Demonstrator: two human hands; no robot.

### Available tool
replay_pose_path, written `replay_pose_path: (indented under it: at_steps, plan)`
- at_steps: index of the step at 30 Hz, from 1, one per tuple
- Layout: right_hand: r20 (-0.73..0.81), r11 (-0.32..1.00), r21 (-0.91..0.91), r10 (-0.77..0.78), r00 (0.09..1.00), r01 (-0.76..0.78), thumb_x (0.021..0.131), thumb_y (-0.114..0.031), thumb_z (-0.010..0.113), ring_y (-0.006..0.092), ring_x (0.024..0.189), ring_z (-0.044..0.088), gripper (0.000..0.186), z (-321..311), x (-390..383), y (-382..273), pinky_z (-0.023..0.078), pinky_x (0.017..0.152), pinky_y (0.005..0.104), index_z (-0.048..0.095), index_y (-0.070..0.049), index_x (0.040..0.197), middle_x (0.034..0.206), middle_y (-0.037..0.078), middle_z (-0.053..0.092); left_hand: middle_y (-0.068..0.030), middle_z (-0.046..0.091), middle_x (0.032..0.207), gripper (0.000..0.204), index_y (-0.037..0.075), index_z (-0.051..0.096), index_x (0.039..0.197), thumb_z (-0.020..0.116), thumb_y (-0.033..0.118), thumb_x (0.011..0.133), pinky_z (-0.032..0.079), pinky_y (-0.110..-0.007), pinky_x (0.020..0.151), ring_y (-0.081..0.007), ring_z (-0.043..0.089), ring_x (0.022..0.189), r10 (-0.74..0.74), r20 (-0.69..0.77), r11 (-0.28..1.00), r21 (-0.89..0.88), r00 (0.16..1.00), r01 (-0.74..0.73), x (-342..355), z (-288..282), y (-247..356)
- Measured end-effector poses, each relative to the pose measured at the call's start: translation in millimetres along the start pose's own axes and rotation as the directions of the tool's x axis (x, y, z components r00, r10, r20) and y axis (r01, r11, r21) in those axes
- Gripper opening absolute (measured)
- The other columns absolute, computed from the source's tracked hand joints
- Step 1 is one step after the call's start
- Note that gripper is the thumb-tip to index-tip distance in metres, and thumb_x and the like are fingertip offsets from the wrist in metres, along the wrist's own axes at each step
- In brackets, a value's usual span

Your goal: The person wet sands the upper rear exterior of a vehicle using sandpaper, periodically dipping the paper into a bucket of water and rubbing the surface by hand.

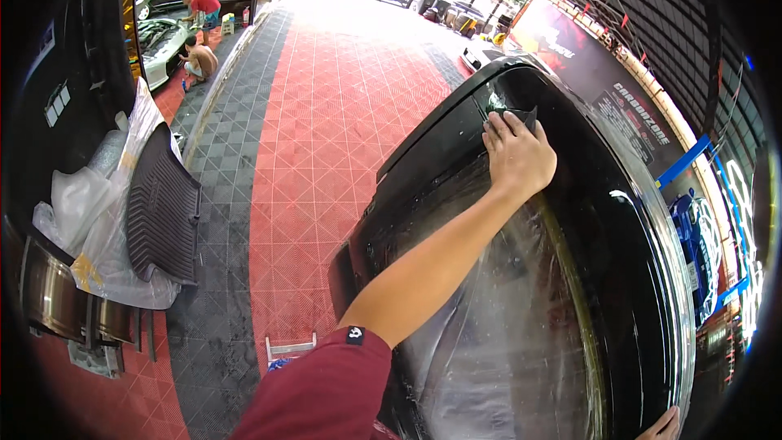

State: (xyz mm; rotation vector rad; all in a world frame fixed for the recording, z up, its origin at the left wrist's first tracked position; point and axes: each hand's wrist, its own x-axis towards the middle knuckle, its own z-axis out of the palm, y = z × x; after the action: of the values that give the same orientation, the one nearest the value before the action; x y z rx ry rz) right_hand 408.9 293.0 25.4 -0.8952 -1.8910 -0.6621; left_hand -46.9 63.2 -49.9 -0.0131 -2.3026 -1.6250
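A glossy black car fills the right half of the head view, with a large glassy panel in the middle of its top. Droplets and whitish streaks show on the surface. My left arm reaches out over it, and my left hand presses a thin dark pad flat against the black surface near the far end; its exact kind is unclear. At the lower right, only part of my right hand shows, its fingers resting along the car's side edge and holding nothing visible.
Left of the car runs a red and grey tiled floor. A ribbed black mat and clear plastic wrap lie on a metal-legged stand. A step stool's top is beside the car. Two people are by a white car, another farther off.
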Motion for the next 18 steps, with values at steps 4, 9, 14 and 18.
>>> replay_pose_path:
  at_steps: [4,9,14,18]
  plan:
    - [0.054,0.999,0.011,0.036,0.998,-0.037,0.105,-0.047,0.053,0.0408,0.105,0.066,0.051,-5,5,-1,0.050,0.094,0.0476,0.075,-0.001,0.113,0.112,0.022,0.072,-0.0411,0.016,0.162,0.075,-0.023,0.019,0.151,0.025,0.039,0.109,0.011,-0.052,0.128,-0.0502,0.015,0.154,-0.010,0.027,0.998,-0.065,1.000,0.012,-14,-19,17]
    - [0.045,0.999,-0.017,0.042,0.998,-0.042,0.106,-0.046,0.052,0.0407,0.105,0.067,0.050,-2,1,-7,0.051,0.094,0.0475,0.075,-0.002,0.114,0.112,0.022,0.072,-0.0430,0.014,0.161,0.076,-0.024,0.019,0.150,0.027,0.039,0.109,0.011,-0.052,0.128,-0.0515,0.015,0.153,-0.073,-0.038,0.993,-0.093,0.997,0.069,3,-17,18]
    - [0.005,1.000,0.007,-0.023,1.000,0.023,0.106,-0.046,0.052,0.0386,0.102,0.068,0.051,1,3,-1,0.052,0.092,0.0473,0.076,-0.001,0.111,0.111,0.021,0.073,-0.0444,0.018,0.159,0.075,-0.025,0.022,0.148,0.026,0.039,0.110,0.013,-0.053,0.127,-0.0527,0.018,0.152,-0.085,-0.093,0.995,-0.053,0.992,0.081,15,-8,8]
    - [0.007,1.000,0.023,-0.013,1.000,0.013,0.106,-0.045,0.053,0.0394,0.100,0.068,0.051,-4,4,-6,0.053,0.091,0.0465,0.076,0.000,0.110,0.110,0.021,0.073,-0.0449,0.024,0.156,0.073,-0.025,0.027,0.147,0.030,0.037,0.109,0.021,-0.057,0.124,-0.0572,0.026,0.147,0.040,-0.168,0.999,0.015,0.985,-0.038,-13,14,-5]
